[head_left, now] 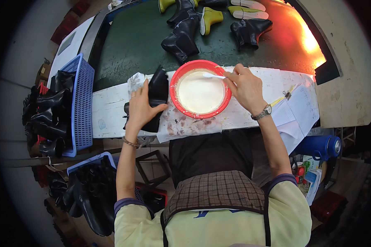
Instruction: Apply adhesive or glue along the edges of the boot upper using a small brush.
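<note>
My right hand (245,88) pinches a small white brush (213,76) that looks like a toothbrush. Its head reaches over a round red basin (226,101), above a thick cream-white liquid (202,92). To the left of the basin a black leather boot (158,86) lies on the white board. My left hand (141,107) rests across it, thumb spread away from the fingers, and covers its middle. A crumpled white cloth or paper (136,81) sits by my left fingertips. Under the boot and basin is a stained white sheet (189,126).
Black and yellow boots, among them a black one (251,33), lie on the dark green surface (132,41) beyond. Blue crates (82,111) of black boots stand left. Papers with a binder clip (294,109) and a blue flask (317,147) are at right. An orange glow lights the far right.
</note>
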`<state>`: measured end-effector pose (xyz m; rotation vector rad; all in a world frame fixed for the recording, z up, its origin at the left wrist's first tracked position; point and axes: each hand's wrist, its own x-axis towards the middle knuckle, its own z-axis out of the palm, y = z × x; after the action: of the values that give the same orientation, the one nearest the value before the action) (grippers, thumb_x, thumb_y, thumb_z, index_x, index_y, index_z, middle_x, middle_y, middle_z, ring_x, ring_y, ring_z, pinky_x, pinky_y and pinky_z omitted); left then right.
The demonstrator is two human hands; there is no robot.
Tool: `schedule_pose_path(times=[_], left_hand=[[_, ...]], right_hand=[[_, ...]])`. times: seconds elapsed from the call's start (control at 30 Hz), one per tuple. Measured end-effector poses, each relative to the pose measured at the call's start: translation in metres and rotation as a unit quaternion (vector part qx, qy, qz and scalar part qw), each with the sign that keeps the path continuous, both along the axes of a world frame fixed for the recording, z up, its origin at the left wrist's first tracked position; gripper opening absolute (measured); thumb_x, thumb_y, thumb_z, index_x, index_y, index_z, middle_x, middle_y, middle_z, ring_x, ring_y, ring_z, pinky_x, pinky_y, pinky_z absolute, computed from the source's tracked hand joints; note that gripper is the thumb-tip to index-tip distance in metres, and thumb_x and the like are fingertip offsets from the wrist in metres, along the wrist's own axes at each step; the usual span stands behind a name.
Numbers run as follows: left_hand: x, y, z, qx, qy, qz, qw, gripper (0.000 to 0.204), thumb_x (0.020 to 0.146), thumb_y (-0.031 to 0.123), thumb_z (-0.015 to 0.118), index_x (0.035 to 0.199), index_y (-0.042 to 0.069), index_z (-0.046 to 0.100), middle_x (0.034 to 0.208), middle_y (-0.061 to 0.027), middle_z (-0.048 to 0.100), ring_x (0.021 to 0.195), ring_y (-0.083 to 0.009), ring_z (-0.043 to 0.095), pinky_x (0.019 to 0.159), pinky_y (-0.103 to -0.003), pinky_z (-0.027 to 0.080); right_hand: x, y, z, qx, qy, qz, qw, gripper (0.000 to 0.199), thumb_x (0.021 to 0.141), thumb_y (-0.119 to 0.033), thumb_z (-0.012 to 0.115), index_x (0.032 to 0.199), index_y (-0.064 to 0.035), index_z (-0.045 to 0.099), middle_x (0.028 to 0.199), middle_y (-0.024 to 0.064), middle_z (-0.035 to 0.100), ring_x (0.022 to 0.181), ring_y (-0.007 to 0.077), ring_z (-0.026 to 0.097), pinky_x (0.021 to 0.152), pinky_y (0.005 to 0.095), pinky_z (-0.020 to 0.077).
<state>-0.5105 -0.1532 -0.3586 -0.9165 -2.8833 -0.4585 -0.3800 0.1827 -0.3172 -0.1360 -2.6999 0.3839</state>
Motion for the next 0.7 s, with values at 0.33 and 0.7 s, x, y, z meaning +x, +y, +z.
schedule_pose_path(times=[0.33,0.7], left_hand=[[-0.017,-0.004,-0.014,0.101,-0.013,0.024,0.994,0.111,0.075,0.044,0.083,0.158,0.002,0.022,0.119,-0.0238,0.057,0.105,-0.0404,0.055,0.093,-0.046,0.046],[-0.014,0.026,-0.016,0.039,0.023,0.061,0.997,0.111,0.066,0.037,0.082,0.157,0.012,0.023,0.12,-0.0226,0.051,0.109,-0.0423,0.054,0.094,-0.054,0.041]], right_hand=[[-0.005,-0.01,0.0,0.065,0.007,0.002,0.998,0.016,0.082,-0.021,0.074,0.097,-0.0165,0.078,0.088,0.002,0.064,0.085,0.0224,0.065,0.067,0.0379,0.0529],[0.019,0.009,-0.01,-0.092,-0.009,-0.039,0.995,0.016,0.09,-0.024,0.071,0.1,-0.0143,0.077,0.085,0.0052,0.063,0.075,0.0243,0.065,0.064,0.0386,0.0506]])
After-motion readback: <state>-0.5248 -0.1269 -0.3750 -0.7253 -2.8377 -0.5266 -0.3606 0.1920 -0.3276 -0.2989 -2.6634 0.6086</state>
